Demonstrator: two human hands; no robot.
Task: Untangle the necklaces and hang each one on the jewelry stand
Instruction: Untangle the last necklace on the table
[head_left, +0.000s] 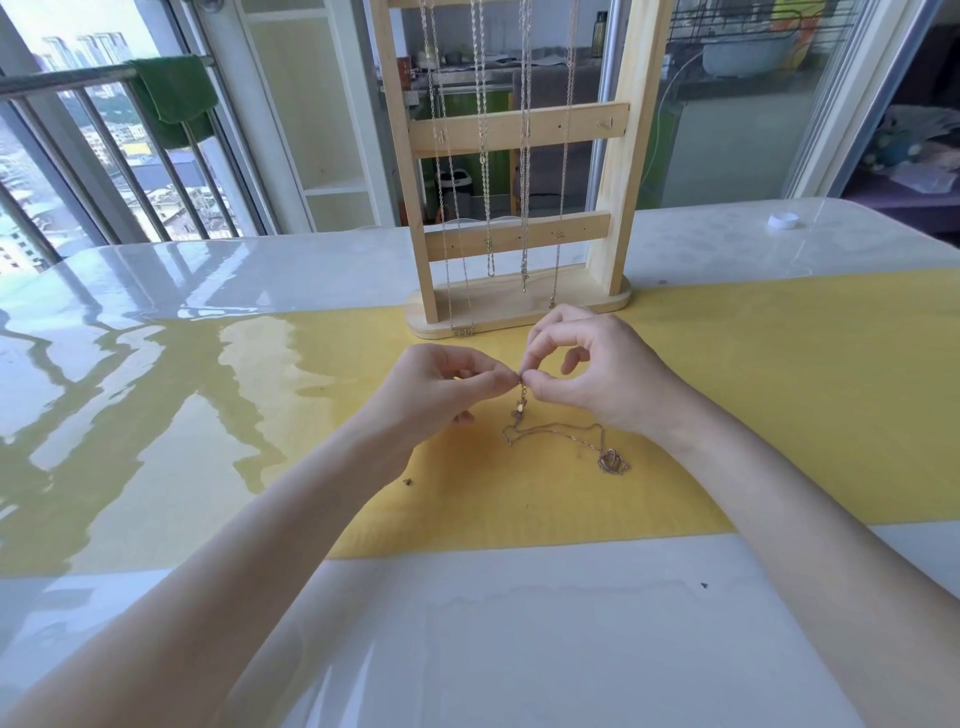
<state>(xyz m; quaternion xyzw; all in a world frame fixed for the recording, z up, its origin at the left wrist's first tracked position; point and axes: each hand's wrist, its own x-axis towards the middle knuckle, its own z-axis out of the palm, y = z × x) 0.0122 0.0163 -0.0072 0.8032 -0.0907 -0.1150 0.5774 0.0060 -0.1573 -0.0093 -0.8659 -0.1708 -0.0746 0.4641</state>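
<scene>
On the yellow mat (727, 415) a thin necklace (558, 434) trails from its crown pendant (613, 461) up to its clasp end, pinched between the left hand (441, 387) and right hand (597, 371), before the wooden jewelry stand (511, 306) draped with four chains (483, 156).

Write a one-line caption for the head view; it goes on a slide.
Both hands, left and right, pinch a necklace at its clasp end before a stand hung with chains.
</scene>
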